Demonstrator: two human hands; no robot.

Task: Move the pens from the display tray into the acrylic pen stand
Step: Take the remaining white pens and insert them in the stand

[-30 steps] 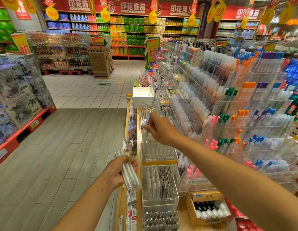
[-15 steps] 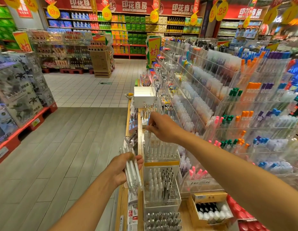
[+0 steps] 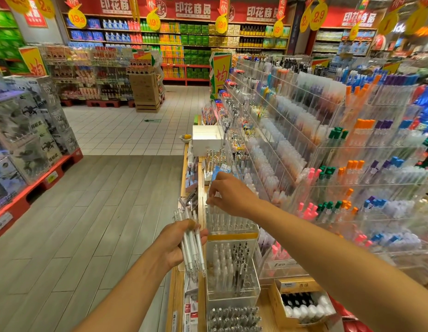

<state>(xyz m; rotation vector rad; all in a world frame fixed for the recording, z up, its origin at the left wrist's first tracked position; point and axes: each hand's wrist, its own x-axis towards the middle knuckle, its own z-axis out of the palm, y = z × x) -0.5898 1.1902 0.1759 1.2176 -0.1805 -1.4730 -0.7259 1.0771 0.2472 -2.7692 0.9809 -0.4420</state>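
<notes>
Beside store shelving, left hand (image 3: pixel 177 245) grips pens (image 3: pixel 192 245).

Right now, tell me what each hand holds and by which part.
Left hand grips a bundle of clear white pens around mid-barrel. Right hand pinches at a pen top in the clear acrylic stand; hold unclear.
</notes>
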